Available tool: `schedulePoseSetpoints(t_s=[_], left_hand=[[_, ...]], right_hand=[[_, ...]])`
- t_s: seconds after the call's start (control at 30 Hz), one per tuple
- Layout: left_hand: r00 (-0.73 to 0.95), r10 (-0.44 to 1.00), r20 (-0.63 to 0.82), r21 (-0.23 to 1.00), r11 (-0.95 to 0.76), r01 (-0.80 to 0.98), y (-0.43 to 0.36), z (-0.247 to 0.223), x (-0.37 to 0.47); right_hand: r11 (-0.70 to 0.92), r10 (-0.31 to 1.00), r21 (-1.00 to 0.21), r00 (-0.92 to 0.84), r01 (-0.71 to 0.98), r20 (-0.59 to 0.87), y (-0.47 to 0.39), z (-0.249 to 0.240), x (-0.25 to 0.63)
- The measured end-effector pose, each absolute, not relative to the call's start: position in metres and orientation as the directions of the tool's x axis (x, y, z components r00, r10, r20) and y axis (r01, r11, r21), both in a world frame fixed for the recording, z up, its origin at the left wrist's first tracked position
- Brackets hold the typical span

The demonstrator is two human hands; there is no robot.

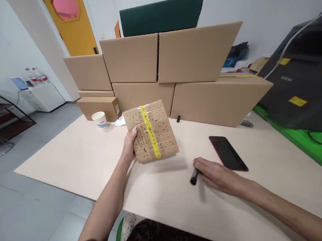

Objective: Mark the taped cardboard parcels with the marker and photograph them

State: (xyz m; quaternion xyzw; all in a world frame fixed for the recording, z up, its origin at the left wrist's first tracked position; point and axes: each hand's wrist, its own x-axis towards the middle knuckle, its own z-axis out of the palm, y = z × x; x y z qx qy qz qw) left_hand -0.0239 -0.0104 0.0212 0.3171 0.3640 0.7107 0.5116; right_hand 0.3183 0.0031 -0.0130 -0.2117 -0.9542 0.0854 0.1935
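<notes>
My left hand grips the left edge of a small cardboard box, its thumb on the front face. Dark marks cover that face, and a strip of yellow printed tape runs down it. The box is tilted up above the table, facing me. On the right, my right hand is closed around a black marker, whose dark end points down toward the table. A black tablet with a red edge lies just beyond my right hand.
Large cardboard boxes stand stacked along the back of the table, with a dark green box on top. A paper cup stands at the back left beside a white tissue. A small black object lies near the boxes.
</notes>
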Motion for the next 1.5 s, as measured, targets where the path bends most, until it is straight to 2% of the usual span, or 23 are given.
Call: schedulePoseSetpoints(t_s=[0.1,0.17,0.37,0.5,0.6,0.67,0.73,0.77,0.83,0.87,0.9,0.97,1.1,1.2,1.3,1.5], left_hand=[[-0.158,0.987,-0.017,0.867,-0.064,-0.494,-0.010,0.026,-0.032],[-0.075,0.992,-0.103,0.877,0.055,-0.477,-0.007,0.032,-0.036],[0.095,0.922,-0.377,0.864,0.386,-0.322,0.018,0.052,-0.032],[0.184,0.866,-0.465,0.871,0.485,-0.081,0.045,0.059,-0.022],[0.113,0.882,-0.457,0.870,0.416,0.264,0.059,0.065,-0.013],[0.058,0.907,-0.417,0.842,0.361,0.400,0.057,0.072,-0.005],[-0.007,0.946,-0.324,0.828,0.287,0.482,0.044,0.080,0.006],[-0.076,0.971,-0.225,0.802,0.229,0.552,0.034,0.084,0.013],[-0.117,0.985,0.128,0.534,0.031,0.845,0.007,0.090,0.030],[-0.071,0.977,0.201,0.418,-0.020,0.908,-0.008,0.092,0.040],[-0.011,0.977,0.214,0.336,-0.063,0.940,-0.021,0.092,0.051],[0.068,0.987,0.143,0.230,-0.100,0.968,-0.043,0.090,0.070],[0.110,0.993,-0.036,0.143,-0.104,0.984,-0.058,0.086,0.086],[0.252,0.966,-0.052,0.172,-0.240,0.955,-0.054,0.086,0.074],[0.376,0.925,-0.055,0.270,-0.349,0.897,-0.050,0.085,0.057],[0.293,0.956,0.013,0.346,-0.279,0.896,-0.055,0.068,0.050]], right_hand=[[0.776,0.601,-0.530,-0.656,0.341,0.457,-0.005,0.009,0.314],[0.689,0.705,-0.644,-0.509,0.331,0.493,-0.007,0.015,0.316],[0.481,0.876,-0.850,-0.156,0.213,0.457,-0.006,0.014,0.322],[0.399,0.913,-0.917,-0.102,0.024,0.395,-0.005,0.010,0.321],[0.368,0.922,-0.926,-0.096,-0.086,0.376,-0.006,0.006,0.316],[0.358,0.925,-0.924,-0.083,-0.133,0.370,-0.006,0.006,0.313],[0.356,0.926,-0.921,-0.070,-0.158,0.370,-0.006,0.008,0.311],[0.356,0.927,-0.920,-0.066,-0.163,0.370,-0.006,0.010,0.311],[0.356,0.927,-0.920,-0.061,-0.164,0.369,-0.006,0.013,0.312],[0.356,0.927,-0.920,-0.062,-0.164,0.370,-0.005,0.014,0.313],[0.356,0.926,-0.920,-0.068,-0.161,0.370,-0.005,0.015,0.314],[0.359,0.924,-0.922,-0.084,-0.147,0.373,-0.003,0.017,0.314],[0.357,0.925,-0.925,-0.090,-0.128,0.369,-0.001,0.024,0.310],[0.355,0.929,-0.925,-0.058,-0.135,0.365,0.000,0.032,0.307],[0.354,0.933,-0.929,-0.033,-0.112,0.359,0.001,0.038,0.306],[0.399,0.917,-0.917,-0.016,0.005,0.399,0.002,0.036,0.309]])
